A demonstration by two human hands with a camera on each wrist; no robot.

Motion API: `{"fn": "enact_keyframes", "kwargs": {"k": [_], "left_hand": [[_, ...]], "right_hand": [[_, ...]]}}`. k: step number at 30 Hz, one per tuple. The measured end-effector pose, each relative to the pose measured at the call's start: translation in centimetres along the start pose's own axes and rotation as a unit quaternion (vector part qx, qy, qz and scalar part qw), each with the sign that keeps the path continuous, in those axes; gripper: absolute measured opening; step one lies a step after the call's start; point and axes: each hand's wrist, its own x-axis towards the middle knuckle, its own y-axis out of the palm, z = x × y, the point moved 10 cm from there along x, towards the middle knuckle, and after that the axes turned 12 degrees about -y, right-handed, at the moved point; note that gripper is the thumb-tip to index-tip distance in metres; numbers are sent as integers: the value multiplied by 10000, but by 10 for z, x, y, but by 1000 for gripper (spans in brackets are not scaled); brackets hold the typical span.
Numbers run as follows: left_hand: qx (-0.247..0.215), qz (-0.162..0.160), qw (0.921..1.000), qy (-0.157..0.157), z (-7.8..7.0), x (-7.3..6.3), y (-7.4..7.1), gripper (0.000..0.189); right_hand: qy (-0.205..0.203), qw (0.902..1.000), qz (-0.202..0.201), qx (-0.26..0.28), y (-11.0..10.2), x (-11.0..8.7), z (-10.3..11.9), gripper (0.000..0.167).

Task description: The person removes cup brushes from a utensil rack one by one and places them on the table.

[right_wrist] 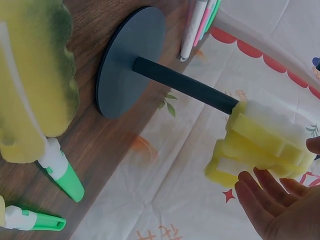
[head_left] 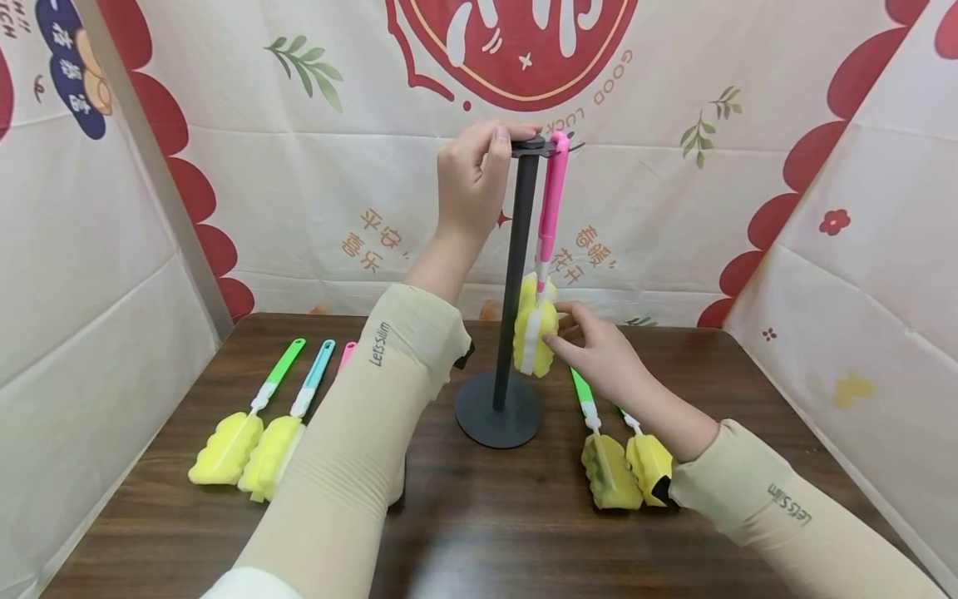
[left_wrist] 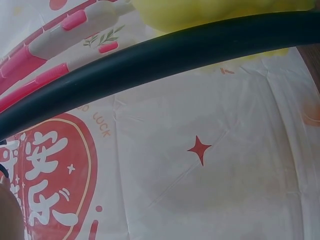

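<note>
Two beige sleeves printed "Lets slim" fill the foreground of the head view, the left sleeve (head_left: 352, 466) rising over the near edge of the dark wooden table (head_left: 486, 532), the right sleeve (head_left: 778, 507) lying low toward the black stand's right side.

Just right of the stand's round base (head_left: 498, 410), two green-handled sponge brushes (head_left: 608, 457) are laid side by side on the table, their yellow heads toward the camera. Well to the left of the base, a green-handled brush (head_left: 232, 433), a blue-handled brush (head_left: 280, 441) and a pink handle (head_left: 348, 353), mostly hidden behind the left sleeve, are laid out in a row.

The right hand (head_left: 602, 353) is held just right of the stand's post, above the base. Its fingers (right_wrist: 265, 197) are extended and nearly straight, and the fingertips are pressed lightly against the yellow sponge head (head_left: 535, 329) of the hanging pink-handled brush (head_left: 552, 200); nothing is gripped.

That brush is hung from the top of the black stand (head_left: 521, 249), handle uppermost, close beside the post, its sponge head well above the base.

The left hand (head_left: 475, 179) is raised to the top of the stand, with curled fingers closed around the small crosspiece (head_left: 535, 146) there.

Behind the stand, a white cloth backdrop (head_left: 314, 183) with red scalloped borders, leaf sprigs and a red round emblem is draped.
</note>
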Motion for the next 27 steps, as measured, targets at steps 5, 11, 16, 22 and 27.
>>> {"fn": "enact_keyframes", "kwargs": {"k": [5, 11, 16, 22, 27], "left_hand": [[-45, -15, 10000, -14, 3, 0, 0, 34], [-47, 10, 10000, 24, 1, -1, 1, 34], [-60, 32, 10000, 35, 1, -1, 2, 35], [-18, 62, 10000, 18, 2, 1, 3, 35], [7, -19, 10000, -50, 7, 2, 3, 34]], "right_hand": [[-2, 10000, 12, 18, 2, 1, -1, 52], [2, 10000, 40, 69, 6, 2, -3, 54], [-32, 9999, 40, 112, 7, 2, -4, 54], [-80, 9999, 22, 151, 8, 2, -4, 51], [-91, 9998, -19, 176, 8, 1, -3, 49]]}}
